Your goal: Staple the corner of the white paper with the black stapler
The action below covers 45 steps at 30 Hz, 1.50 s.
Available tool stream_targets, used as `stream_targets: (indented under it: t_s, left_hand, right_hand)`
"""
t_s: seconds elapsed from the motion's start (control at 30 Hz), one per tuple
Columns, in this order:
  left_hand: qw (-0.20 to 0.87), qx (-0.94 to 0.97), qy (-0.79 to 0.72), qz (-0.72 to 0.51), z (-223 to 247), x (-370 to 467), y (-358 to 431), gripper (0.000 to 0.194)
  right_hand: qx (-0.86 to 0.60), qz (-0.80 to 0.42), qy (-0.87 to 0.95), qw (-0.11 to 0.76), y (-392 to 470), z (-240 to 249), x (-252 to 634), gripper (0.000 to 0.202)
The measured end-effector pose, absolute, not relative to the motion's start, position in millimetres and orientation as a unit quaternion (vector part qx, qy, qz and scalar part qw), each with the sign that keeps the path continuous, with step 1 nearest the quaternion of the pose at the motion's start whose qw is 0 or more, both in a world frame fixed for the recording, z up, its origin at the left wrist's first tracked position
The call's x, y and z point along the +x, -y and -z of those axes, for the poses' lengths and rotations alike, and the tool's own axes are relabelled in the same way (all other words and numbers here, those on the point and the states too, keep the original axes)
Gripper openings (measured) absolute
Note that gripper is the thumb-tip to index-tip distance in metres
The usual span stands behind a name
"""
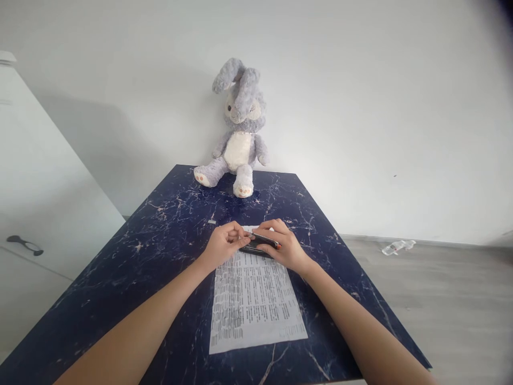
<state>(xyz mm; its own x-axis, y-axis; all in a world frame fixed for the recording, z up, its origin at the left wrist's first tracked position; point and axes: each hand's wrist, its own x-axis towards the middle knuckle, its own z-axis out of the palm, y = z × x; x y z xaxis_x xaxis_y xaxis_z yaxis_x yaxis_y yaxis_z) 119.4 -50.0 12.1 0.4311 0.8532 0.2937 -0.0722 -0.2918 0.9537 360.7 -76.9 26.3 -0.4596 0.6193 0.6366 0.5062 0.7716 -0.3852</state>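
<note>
A black stapler (265, 240) with a red-orange bit at its right end is in my right hand (285, 243), whose fingers and thumb close around it. It lies over the top part of a printed sheet of paper (276, 326). My left hand (228, 241) is closed in a pinch at the stapler's left end. A small greyish bit shows at those fingertips, too small to make out. Beyond my left hand, a short silvery strip (212, 221), which looks like staples, lies on the table.
The dark blue marbled table (168, 224) reaches to the white wall. A grey plush rabbit (239, 149) sits at its far edge. To the left stands a white cabinet (44, 187) with a dark handle. A crumpled clear plastic wrapper (398, 246) lies on the floor at right.
</note>
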Motion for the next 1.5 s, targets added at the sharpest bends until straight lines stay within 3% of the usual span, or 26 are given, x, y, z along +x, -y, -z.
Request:
stream_targets:
  t_s: [0.33,0.47,0.6,0.7,0.8,1.03,1.2,1.33,1.5]
  left_hand:
    - [0.492,0.711,-0.277,-0.418,-15,128,65,0.032]
    - [0.472,0.663,-0.307,-0.493,-15,122,59,0.024]
    - [0.252,0.622,-0.489,-0.557,-7,103,32,0.008]
    - [0.064,0.667,-0.604,-0.431,5,91,16,0.024]
    - [0.001,0.695,-0.645,-0.317,15,87,12,0.035]
    - [0.005,0.726,-0.622,-0.294,14,85,13,0.021]
    - [0.113,0.748,-0.528,-0.386,8,93,16,0.013]
    - [0.206,0.771,-0.440,-0.412,5,104,22,0.010]
    - [0.215,0.805,-0.386,-0.396,3,110,26,0.023]
  right_hand:
    - [-0.274,-0.104,0.837,0.462,89,-41,345,0.013]
    - [-0.393,-0.156,0.733,0.532,77,-39,368,0.010]
    - [-0.590,-0.141,0.569,0.556,43,-14,432,0.024]
    - [-0.685,-0.128,0.529,0.484,25,11,474,0.023]
    - [-0.706,-0.137,0.533,0.446,18,25,488,0.020]
    - [-0.650,0.013,0.643,0.406,30,0,452,0.019]
    - [-0.520,-0.119,0.714,0.454,53,-24,402,0.029]
    - [-0.410,-0.241,0.797,0.373,65,-27,378,0.032]
    - [-0.382,-0.242,0.832,0.321,65,-19,372,0.034]
